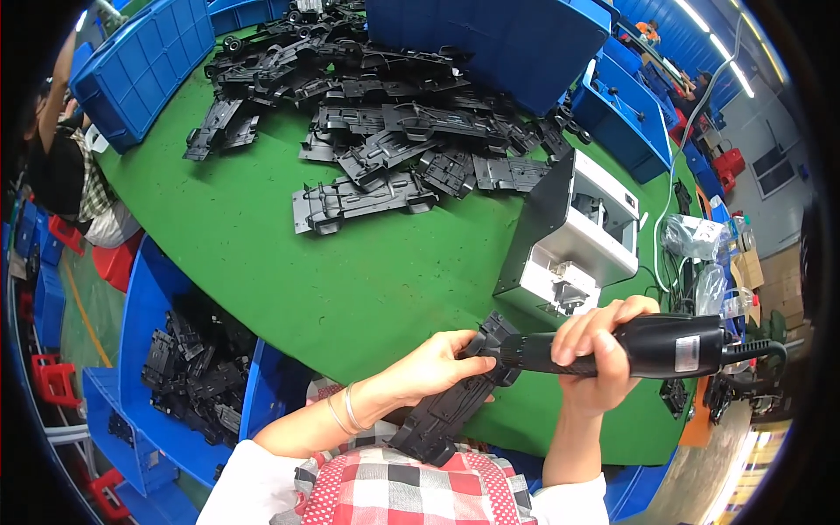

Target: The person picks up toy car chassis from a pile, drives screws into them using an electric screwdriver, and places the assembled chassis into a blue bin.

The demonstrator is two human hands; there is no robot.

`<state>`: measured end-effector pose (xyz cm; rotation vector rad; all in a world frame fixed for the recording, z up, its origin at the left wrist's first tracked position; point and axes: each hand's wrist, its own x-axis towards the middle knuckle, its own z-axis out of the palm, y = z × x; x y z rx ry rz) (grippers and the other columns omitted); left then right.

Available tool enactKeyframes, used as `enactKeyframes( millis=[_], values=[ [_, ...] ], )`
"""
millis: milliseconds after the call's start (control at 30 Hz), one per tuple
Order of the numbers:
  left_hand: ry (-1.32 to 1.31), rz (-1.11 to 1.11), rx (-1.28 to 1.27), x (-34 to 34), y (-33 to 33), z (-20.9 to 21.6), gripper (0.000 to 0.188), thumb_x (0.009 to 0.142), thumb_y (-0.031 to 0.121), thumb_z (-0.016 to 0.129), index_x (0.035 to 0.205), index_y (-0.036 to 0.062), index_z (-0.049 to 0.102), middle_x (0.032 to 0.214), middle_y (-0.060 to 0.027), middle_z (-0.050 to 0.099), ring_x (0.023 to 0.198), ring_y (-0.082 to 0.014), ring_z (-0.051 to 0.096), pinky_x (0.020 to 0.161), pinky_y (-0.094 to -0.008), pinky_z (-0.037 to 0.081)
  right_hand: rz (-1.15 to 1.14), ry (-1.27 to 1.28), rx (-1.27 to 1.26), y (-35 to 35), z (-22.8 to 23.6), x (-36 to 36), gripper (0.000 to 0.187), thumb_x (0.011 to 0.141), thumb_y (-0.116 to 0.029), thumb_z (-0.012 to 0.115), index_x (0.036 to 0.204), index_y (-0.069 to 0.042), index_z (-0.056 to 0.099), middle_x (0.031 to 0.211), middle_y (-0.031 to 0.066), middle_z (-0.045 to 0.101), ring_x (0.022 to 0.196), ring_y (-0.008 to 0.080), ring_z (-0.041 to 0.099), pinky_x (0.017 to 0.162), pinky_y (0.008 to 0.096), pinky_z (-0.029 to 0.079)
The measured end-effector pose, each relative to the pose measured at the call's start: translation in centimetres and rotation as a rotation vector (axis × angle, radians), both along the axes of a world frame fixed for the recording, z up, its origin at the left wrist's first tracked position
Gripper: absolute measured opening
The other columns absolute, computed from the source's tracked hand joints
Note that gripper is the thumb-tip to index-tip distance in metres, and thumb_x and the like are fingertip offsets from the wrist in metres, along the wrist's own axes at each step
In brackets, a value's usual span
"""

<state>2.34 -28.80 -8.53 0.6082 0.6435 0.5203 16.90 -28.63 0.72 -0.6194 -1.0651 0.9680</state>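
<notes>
My left hand (446, 360) is closed round the upper end of a black plastic toy-car chassis (442, 414), which slants down against my checked apron. In my right hand (599, 350) is a black corded electric screwdriver (665, 344), held almost level with its cord running off to the right. Its front end meets the chassis beside my left thumb; the very tip is hidden there. Just beyond my hands stands a silver and black screw feeder (582, 236) on the green table (385, 280).
A heap of black chassis (402, 131) covers the far table, between blue crates (149, 70). Another blue bin (254, 385) at lower left holds more black parts. Plastic bags (696, 236) and cables lie at the right edge. A person (70, 166) sits at far left.
</notes>
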Motion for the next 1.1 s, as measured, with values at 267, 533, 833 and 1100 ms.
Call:
enactKeyframes(
  millis=[267,533,833,1100],
  values=[
    [0.058,0.042,0.148,0.9,-0.9,-1.2,0.019,0.085,0.009,0.055,0.096,-0.0058,0.051,0.082,-0.0103,0.061,0.066,-0.0135,0.061,0.056,-0.0249,0.050,0.102,-0.100,0.046,-0.8,-1.1,-0.7,0.029,0.072,0.004,0.058,0.087,-0.005,0.034,0.055,0.0081,0.048,0.041,0.0188,0.048,0.040,0.0299,0.044],
    [0.018,-0.604,0.276,-3.3,-2.0,-0.2,0.037,0.083,0.023,0.061,0.111,0.0005,0.052,0.099,-0.0070,0.059,0.091,-0.0122,0.054,0.078,-0.0277,0.045,-0.155,-0.034,0.193,0.6,2.0,5.4,0.022,0.074,-0.002,0.049,0.094,-0.002,0.038,0.060,0.0077,0.046,0.042,0.0169,0.044,0.039,0.0273,0.041],
    [0.113,-0.309,0.373,-4.6,-0.7,-0.8,0.040,0.081,0.011,0.060,0.119,0.0004,0.049,0.112,-0.0069,0.055,0.104,-0.0134,0.049,0.091,-0.0278,0.039,-0.287,-0.212,0.035,1.7,1.4,4.1,0.024,0.074,0.003,0.051,0.094,-0.002,0.039,0.059,0.0072,0.045,0.044,0.0159,0.045,0.043,0.0286,0.042],
    [0.154,0.024,0.280,-2.9,0.3,-0.4,0.043,0.080,0.011,0.060,0.119,-0.0015,0.048,0.113,-0.0080,0.054,0.103,-0.0144,0.051,0.091,-0.0276,0.039,0.025,0.042,-0.021,-2.2,0.2,0.5,0.030,0.073,0.000,0.057,0.093,-0.005,0.035,0.053,0.0066,0.045,0.040,0.0193,0.048,0.039,0.0310,0.043]
  ],
)
